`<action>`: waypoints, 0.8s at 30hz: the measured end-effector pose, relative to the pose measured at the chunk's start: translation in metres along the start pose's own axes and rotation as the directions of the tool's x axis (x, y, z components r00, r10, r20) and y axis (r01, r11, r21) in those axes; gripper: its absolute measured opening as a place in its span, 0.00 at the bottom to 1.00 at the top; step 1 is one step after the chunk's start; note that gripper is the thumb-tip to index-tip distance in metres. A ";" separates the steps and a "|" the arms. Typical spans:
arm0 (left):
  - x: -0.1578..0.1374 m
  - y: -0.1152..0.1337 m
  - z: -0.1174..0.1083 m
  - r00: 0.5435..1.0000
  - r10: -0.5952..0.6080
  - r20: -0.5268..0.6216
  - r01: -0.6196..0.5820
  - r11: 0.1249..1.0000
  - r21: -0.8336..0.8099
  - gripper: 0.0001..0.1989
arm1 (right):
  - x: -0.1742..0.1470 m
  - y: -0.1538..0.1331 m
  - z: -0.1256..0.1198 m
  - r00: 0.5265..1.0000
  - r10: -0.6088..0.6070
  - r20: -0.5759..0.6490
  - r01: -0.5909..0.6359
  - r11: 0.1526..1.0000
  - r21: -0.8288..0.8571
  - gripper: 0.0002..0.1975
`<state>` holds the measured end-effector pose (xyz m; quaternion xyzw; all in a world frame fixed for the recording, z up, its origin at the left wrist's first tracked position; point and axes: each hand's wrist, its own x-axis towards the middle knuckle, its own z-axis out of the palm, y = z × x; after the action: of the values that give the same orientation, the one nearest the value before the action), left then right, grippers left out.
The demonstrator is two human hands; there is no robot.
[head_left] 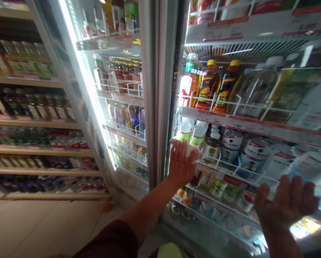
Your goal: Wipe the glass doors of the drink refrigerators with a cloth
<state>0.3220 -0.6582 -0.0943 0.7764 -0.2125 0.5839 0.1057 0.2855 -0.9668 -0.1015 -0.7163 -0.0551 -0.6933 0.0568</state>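
My left hand (183, 163) lies flat against the glass door (173, 211) of an upright drinks fridge, near the door's frame edge. Under its fingers is a pale, thin cloth (194, 152), pressed to the glass; only its edges show. My right hand (286, 206) is raised farther right in front of the same glass, its fingers spread with nothing visible in them. Whether it touches the pane I cannot tell. Behind the glass stand clear water bottles (254, 154) and dark bottles with yellow caps (225, 87).
A grey metal door frame (156, 89) runs upright between this door and another lit fridge section (122, 86). Open shelves of bottles (33, 123) line the left. Tiled floor (42, 225) lies below them. Price strips (238, 125) edge the fridge shelves.
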 end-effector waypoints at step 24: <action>0.027 -0.010 0.005 0.996 0.055 -0.070 -0.057 0.998 -0.026 0.31 | 0.005 -0.005 0.001 0.999 -0.016 0.050 0.022 0.992 -0.121 0.33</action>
<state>0.3373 -0.6568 -0.0694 0.7479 -0.2388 0.6101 0.1074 0.2858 -0.9613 -0.0963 -0.7346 -0.0212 -0.6781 0.0052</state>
